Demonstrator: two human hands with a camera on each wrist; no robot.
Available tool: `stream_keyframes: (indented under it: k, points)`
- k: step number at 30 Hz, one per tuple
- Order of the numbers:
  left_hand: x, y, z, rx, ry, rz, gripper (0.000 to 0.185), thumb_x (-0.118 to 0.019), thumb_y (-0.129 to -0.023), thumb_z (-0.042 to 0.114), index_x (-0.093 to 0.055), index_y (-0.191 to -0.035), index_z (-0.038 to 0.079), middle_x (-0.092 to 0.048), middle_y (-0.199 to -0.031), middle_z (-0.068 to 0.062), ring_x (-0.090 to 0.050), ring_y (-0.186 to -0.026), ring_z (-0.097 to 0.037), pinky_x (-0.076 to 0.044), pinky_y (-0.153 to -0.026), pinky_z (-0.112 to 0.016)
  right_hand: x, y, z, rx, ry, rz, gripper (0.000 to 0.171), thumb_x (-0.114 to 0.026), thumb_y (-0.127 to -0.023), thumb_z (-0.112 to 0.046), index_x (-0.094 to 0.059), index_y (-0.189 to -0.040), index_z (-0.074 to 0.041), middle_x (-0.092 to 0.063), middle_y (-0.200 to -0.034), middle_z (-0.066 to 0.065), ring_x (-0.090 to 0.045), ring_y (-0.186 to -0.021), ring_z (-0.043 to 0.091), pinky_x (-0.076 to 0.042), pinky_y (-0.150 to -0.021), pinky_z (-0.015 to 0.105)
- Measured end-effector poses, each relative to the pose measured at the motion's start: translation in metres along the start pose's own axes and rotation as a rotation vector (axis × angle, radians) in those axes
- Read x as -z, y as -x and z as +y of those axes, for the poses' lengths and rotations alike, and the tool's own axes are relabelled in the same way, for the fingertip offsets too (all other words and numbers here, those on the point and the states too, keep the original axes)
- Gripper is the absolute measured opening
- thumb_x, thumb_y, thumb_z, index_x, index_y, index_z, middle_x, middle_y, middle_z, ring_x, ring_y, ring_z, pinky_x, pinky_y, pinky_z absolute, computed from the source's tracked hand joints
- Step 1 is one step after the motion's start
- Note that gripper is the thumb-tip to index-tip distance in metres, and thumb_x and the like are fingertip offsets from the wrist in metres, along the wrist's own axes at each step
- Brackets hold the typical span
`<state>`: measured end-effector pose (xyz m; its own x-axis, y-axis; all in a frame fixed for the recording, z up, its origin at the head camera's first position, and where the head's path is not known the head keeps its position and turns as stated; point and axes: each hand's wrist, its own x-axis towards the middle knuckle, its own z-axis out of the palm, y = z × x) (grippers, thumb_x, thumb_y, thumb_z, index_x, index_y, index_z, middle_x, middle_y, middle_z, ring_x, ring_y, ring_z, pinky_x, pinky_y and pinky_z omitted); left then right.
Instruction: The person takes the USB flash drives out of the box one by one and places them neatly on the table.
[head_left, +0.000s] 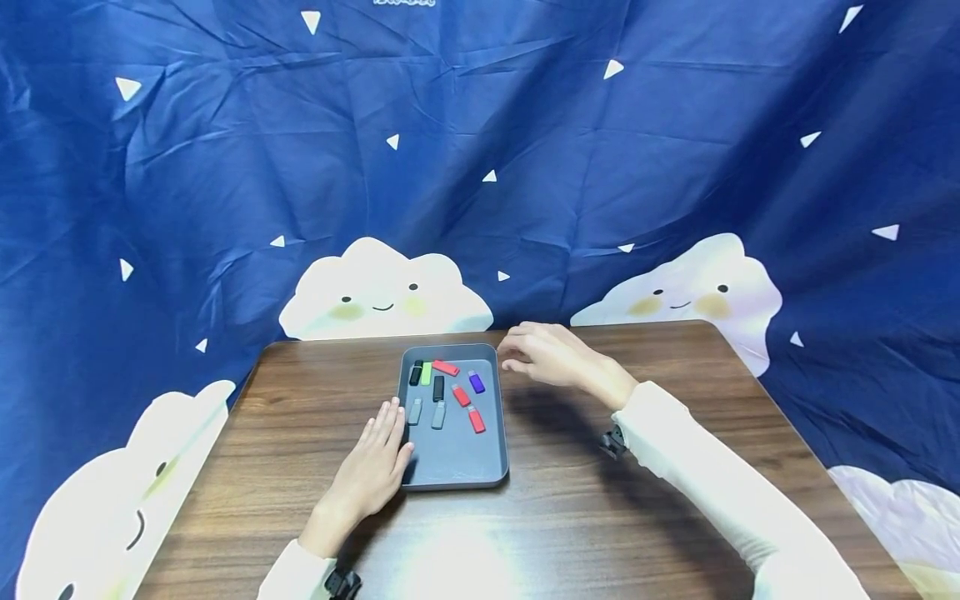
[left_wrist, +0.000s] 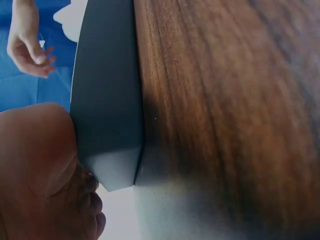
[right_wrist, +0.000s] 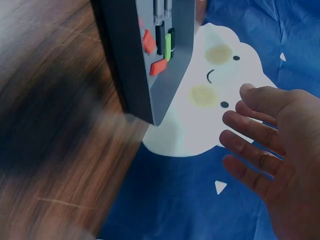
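Observation:
A dark grey tray [head_left: 453, 462] lies on the table with several USB sticks in its far part. Among them are a purple stick [head_left: 476, 382], a lime green stick [head_left: 427, 373], a black stick [head_left: 438, 387], a red stick [head_left: 477, 420] and a grey stick [head_left: 438, 415]. Along the tray's left side rests my left hand [head_left: 367, 468], fingers extended and touching the rim. My right hand [head_left: 551, 357] hovers just beyond the far right corner, apart from the tray. In the right wrist view its fingers [right_wrist: 250, 150] are loosely bent and hold nothing.
The brown wooden table [head_left: 600, 517] surrounds the tray on every side. Behind its far edge hangs a blue cloth [head_left: 450, 192] printed with white clouds and triangles. A dark wrist camera [head_left: 612, 442] sits under the right sleeve, another [head_left: 342, 583] at the left.

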<state>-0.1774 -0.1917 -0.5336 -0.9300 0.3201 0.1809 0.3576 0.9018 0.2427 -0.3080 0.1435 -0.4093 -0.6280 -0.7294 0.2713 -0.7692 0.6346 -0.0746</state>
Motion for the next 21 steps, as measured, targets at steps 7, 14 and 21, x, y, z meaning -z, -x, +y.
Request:
stream_keyframes:
  k: [7, 14, 21]
  points:
    - [0.002, -0.001, 0.0, 0.013, -0.003, -0.026, 0.062, -0.046, -0.114, 0.028, -0.033, -0.162, -0.01, -0.026, -0.174, -0.026, -0.024, -0.163, -0.041, -0.027, -0.133, -0.057, 0.002, -0.018, -0.011, 0.022, 0.007, -0.021, 0.015, -0.075, -0.1, -0.026, -0.08, -0.112, -0.018, -0.075, -0.103, -0.003, -0.068, -0.093, 0.017, -0.06, -0.08, 0.04]
    - [0.0, -0.001, -0.002, 0.004, 0.027, -0.012, 0.062, -0.048, -0.113, 0.026, -0.035, -0.161, -0.011, -0.027, -0.173, -0.028, -0.027, -0.162, -0.044, -0.029, -0.131, -0.06, 0.0, -0.034, -0.023, 0.025, 0.011, -0.065, 0.013, -0.074, -0.101, -0.028, -0.079, -0.109, -0.021, -0.074, -0.102, -0.004, -0.068, -0.09, 0.015, -0.061, -0.079, 0.04]
    - [-0.01, 0.0, -0.008, -0.03, 0.017, 0.041, 0.064, -0.034, -0.116, 0.036, -0.034, -0.162, -0.01, -0.028, -0.173, -0.027, -0.028, -0.161, -0.043, -0.031, -0.129, -0.061, -0.006, -0.048, -0.035, 0.067, 0.007, -0.075, 0.012, -0.073, -0.101, -0.026, -0.08, -0.108, -0.019, -0.075, -0.101, -0.004, -0.069, -0.087, 0.014, -0.062, -0.08, 0.038]
